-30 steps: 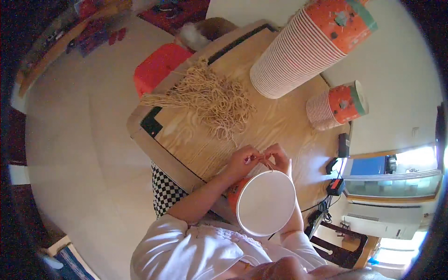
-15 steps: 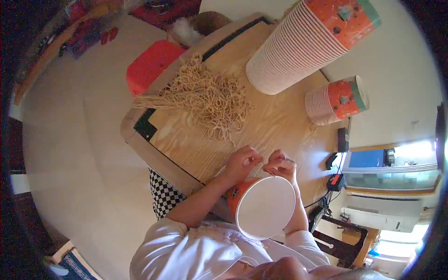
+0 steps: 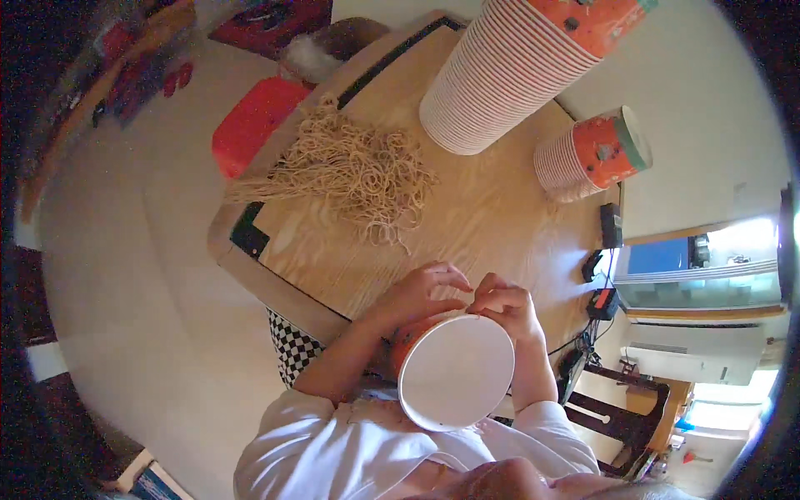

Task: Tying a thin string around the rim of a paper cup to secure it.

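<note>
The paper tub (image 3: 458, 372) before the chest (image 3: 354, 442) is best kept from turning, the fingers of the left hand (image 3: 425, 292) being parted and those of the right hand (image 3: 507, 309) pinched at its rim (image 3: 401, 383).

A head-worn fisheye camera looks down from near, above and behind the fingers (image 3: 497, 297), taking in the table (image 3: 492, 217) beyond them and floor (image 3: 167, 258) to their left.
</note>
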The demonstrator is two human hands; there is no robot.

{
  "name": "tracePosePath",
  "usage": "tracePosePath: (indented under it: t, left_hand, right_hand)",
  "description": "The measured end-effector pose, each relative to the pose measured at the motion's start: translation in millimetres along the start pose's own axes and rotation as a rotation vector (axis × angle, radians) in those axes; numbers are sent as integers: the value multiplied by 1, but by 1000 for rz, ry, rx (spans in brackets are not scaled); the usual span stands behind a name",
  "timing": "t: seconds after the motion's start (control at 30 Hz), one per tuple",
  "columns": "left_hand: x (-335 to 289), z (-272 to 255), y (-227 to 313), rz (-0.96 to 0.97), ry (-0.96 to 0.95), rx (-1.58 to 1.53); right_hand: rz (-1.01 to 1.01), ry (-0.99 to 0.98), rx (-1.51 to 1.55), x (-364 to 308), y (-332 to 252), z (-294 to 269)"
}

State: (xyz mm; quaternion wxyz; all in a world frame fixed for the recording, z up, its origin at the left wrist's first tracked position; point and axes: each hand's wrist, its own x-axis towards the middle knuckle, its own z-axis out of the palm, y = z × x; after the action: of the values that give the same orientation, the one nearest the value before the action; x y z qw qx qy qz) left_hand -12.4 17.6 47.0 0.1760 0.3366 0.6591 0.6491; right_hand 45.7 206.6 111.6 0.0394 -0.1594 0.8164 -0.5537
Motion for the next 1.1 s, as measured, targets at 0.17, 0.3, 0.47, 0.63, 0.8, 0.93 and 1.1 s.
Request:
tracePosePath:
  t: [0.17,0.3,0.47,0.63,0.8,0.93,1.1]
  left_hand:
    - [0,-1,5,-109,-153,-139]
    - [-1,6,-12,-63,-123,-177]
    - [-2,7,-11,-35,-104,-220]
    - [-2,2,-11,79,-30,-64]
    - [-2,1,-7,122,-18,-84]
    - [-12,-3,8,-157,-3,-92]
    - [-20,-16,30,-314,88,-512]
  right_hand:
    - [63,-8,16,-5,3,0]
    - [17,-2,-33,-6,2,1]
    - [-8,-40,32,-9,-1,-1]
    - [-113,-137,49,0,-6,-3]
    - [-143,-147,27,-2,-12,-4]
    - [-3,-96,-74,-5,-30,-8]
    - [-109,18,-156,-1,-76,-26]
